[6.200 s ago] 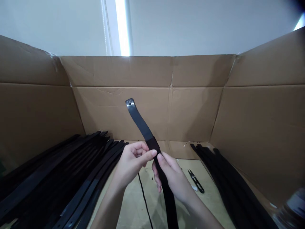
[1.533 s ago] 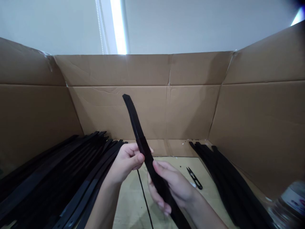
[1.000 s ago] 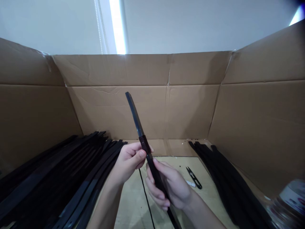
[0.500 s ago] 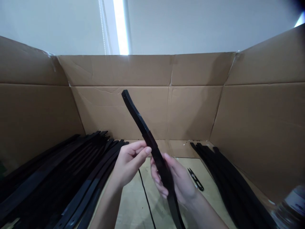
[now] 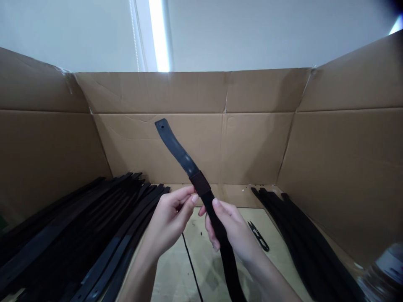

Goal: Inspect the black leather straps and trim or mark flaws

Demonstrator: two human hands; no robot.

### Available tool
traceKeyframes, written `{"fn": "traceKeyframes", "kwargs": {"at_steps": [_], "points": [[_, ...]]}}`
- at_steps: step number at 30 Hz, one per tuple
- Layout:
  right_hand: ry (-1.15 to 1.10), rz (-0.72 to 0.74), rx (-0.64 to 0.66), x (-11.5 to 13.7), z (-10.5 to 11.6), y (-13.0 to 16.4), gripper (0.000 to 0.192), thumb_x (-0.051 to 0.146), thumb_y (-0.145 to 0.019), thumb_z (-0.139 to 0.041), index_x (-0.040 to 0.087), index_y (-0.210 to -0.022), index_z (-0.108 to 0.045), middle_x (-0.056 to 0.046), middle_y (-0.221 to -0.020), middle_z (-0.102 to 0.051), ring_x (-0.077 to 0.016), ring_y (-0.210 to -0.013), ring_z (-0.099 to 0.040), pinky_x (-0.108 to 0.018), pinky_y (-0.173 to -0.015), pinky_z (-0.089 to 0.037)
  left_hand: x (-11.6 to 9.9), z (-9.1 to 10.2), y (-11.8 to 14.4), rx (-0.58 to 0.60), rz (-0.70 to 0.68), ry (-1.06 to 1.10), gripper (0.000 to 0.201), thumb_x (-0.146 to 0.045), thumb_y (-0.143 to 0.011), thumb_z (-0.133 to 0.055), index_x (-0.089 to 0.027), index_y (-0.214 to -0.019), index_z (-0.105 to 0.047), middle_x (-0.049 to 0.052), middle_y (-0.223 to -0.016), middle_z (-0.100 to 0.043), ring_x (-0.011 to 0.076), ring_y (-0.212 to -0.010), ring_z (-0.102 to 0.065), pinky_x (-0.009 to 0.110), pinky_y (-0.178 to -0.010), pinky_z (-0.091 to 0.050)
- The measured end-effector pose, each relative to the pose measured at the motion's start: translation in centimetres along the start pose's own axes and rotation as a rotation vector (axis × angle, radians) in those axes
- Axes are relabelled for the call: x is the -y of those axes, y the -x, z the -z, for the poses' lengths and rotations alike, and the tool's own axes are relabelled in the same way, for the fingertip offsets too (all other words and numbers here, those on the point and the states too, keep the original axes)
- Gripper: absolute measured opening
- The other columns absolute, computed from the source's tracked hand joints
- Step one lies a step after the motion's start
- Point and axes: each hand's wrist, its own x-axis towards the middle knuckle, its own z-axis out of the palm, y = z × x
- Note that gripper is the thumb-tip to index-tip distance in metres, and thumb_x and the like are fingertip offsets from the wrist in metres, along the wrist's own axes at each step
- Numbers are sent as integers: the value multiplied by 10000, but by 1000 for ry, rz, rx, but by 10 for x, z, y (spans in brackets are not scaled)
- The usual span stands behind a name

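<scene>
A long curved black strip (image 5: 176, 146) rises at a slant in front of me, with a small hole at its bare, shiny upper end. Lower down its surface turns matt black. Where the two surfaces meet, a band of dark reddish cord winding (image 5: 200, 183) goes around it. My right hand (image 5: 232, 224) is wrapped round the matt part, thumb on top. Close beneath the winding, my left hand (image 5: 171, 216) is pinched at the strip's left edge. A thin dark cord (image 5: 191, 265) hangs below that hand; its upper end is hidden by the fingers.
Black thread snips (image 5: 258, 237) lie on the pale board (image 5: 171, 277) right of my hands. Many similar strips (image 5: 116, 243) are piled at the left, and several dark strips (image 5: 302, 239) at the right. Cardboard walls (image 5: 157, 94) enclose three sides. A clear bottle (image 5: 385, 272) stands lower right.
The strip has been turned about its length, so its broad face and hole now show instead of its narrow edge. My right thumb has shifted onto the face; my left hand stays nearly in place.
</scene>
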Motion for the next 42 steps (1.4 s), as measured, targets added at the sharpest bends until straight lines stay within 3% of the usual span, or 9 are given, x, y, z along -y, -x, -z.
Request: {"fn": "traceKeyframes", "kwargs": {"at_steps": [4, 8, 15, 20, 23, 29, 34, 38, 42], "points": [[-237, -90, 54, -3, 0, -1, 419, 509, -982, -428, 146, -858, -597, 49, -498, -492, -58, -328, -389, -157, -326, -325, 4, -3, 0, -42, -20, -38, 249, -281, -933, -526, -135, -1037, -699, 30, -733, -609, 102, -593, -451, 192, -495, -345], [-433, -175, 142, -4, 1, -3, 423, 498, -984, -423, 144, -836, -601, 53, -462, -480, -54, -291, -355, -148, -288, -346, 9, -7, -2, -75, -4, 10, 238, -298, -924, -544, -130, -1008, -690, 3, -656, -551, 85, -534, -399, 187, -453, -297], [-640, -271, 354, -9, 7, -5, 450, 555, -968, -421, 157, -868, -606, 64, -437, -482, -51, -262, -350, -146, -283, -412, 18, -7, -6, 56, 38, 197, 367, -389, -949, -493, -123, -712, -580, -52, -527, -378, 65, -481, -310, 204, -454, -242], [-739, -308, 565, -17, 6, -6, 524, 570, -997, -285, 170, -819, -573, 53, -433, -490, -73, -273, -421, -185, -321, -481, 25, -8, -10, 237, 84, 380, 447, -476, -950, -455, -82, -1009, -658, -61, -479, -383, 68, -451, -285, 203, -439, -214], [-765, -307, 616, -18, 6, -7, 553, 570, -1006, -227, 174, -821, -564, 50, -443, -492, -69, -278, -418, -177, -328, -478, 24, -10, -11, 225, 70, 446, 451, -483, -934, -491, -73, -977, -674, -55, -473, -394, 60, -448, -253, 195, -424, -188], [-763, -297, 627, -18, 7, -5, 551, 560, -1013, -205, 178, -817, -550, 64, -429, -458, -57, -267, -357, -149, -304, -427, 20, -13, -9, 157, 68, 566, 392, -468, -877, -603, -92, -967, -666, -49, -516, -447, 31, -422, -252, 171, -405, -175], [-710, -345, 615, -15, 4, -3, 516, 610, -982, -264, 190, -811, -509, 75, -424, -459, -59, -256, -343, -158, -294, -416, 18, -14, -6, 153, 117, 572, 410, -491, -858, -615, -111, -1007, -651, 4, -571, -570, 72, -420, -470, 169, -389, -282], [-474, -322, 407, -12, -5, -3, 477, 657, -946, -317, 209, -953, -482, 68, -442, -524, -84, -267, -405, -184, -313, -432, 12, -12, -6, -39, 93, 461, 344, -466, -864, -612, -131, -932, -651, -37, -544, -514, 66, -402, -437, 179, -386, -355], [-231, -200, 154, -13, -12, -3, 439, 651, -892, -486, 223, -977, -442, 40, -650, -610, -68, -333, -470, -163, -342, -379, 8, -2, -3, -263, 59, 141, 251, -372, -855, -645, -137, -768, -629, -37, -537, -512, 80, -486, -451, 197, -486, -388]]}}
